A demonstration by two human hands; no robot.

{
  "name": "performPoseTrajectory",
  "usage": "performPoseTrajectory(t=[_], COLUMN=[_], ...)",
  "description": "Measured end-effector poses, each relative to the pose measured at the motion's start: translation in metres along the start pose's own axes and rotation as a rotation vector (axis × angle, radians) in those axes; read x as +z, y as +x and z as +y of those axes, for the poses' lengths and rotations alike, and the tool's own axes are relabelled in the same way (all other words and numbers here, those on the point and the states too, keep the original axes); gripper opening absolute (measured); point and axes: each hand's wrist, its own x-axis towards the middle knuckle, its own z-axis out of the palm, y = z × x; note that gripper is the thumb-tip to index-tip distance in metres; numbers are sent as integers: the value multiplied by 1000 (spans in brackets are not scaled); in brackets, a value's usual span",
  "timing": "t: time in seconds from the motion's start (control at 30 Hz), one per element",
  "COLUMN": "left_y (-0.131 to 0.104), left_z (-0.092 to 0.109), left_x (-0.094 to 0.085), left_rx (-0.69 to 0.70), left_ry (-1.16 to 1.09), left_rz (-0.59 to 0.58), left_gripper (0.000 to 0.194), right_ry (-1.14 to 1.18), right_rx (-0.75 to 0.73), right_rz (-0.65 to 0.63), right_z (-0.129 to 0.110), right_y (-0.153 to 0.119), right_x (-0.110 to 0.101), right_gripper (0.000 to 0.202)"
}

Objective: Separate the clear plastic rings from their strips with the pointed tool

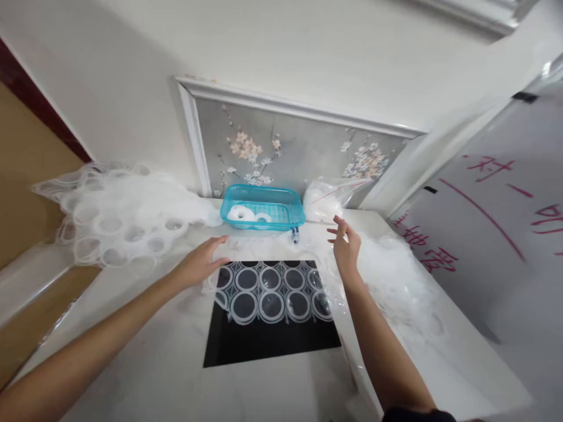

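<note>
A translucent plastic sheet with rows of white-edged rings [271, 305] lies over the upper part of a black mat [272, 346]. My left hand [203, 261] is at the sheet's upper left corner, thumb and fingers apart; whether it touches the plastic I cannot tell. My right hand [346, 246] is raised beyond the sheet's right side, fingers apart and nothing visible in them. Past the mat stands a turquoise plastic basket [264, 225] holding a few white rings [240, 213]. A small blue-and-white object [295, 235] lies by the basket's front right corner.
A big heap of clear sheets with round holes [127, 223] sits at the left, another clear plastic pile [396, 281] at the right. Beside the basket is a clear bag of white contents [324, 202]. A framed floral panel [285, 140] and a whiteboard [492, 234] border the table.
</note>
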Motion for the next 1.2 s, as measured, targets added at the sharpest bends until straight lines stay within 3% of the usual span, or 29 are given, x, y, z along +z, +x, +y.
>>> performPoseTrajectory(t=[0.07, 0.17, 0.27, 0.33, 0.5, 0.7, 1.03, 1.2], left_y=[-20, -39, -48, -50, -54, -58, -58, -57], left_z=[-9, -21, -34, -41, -39, -26, -20, -16], left_x=[15, 29, 35, 36, 38, 46, 46, 47], left_rx=[110, 219, 207, 189, 174, 119, 85, 44], left_ry=[117, 266, 331, 340, 344, 321, 282, 275], left_rz=[-74, -214, -262, -267, -293, -217, -206, -195], left_gripper=[60, 61, 71, 78, 83, 95, 91, 99], right_ry=[162, 236, 302, 364, 393, 401, 363, 215], right_rx=[128, 278, 372, 400, 407, 314, -9, -389], right_rz=[-128, -450, -745, -849, -856, -914, -992, -1020], right_z=[-8, -26, -40, -43, -33, -16, -17, -15], right_y=[-28, -74, -109, -122, -131, -136, -131, -128], right_x=[16, 41, 68, 85, 115, 121, 116, 113], right_gripper=[82, 90, 88, 76, 43, 30, 15, 15])
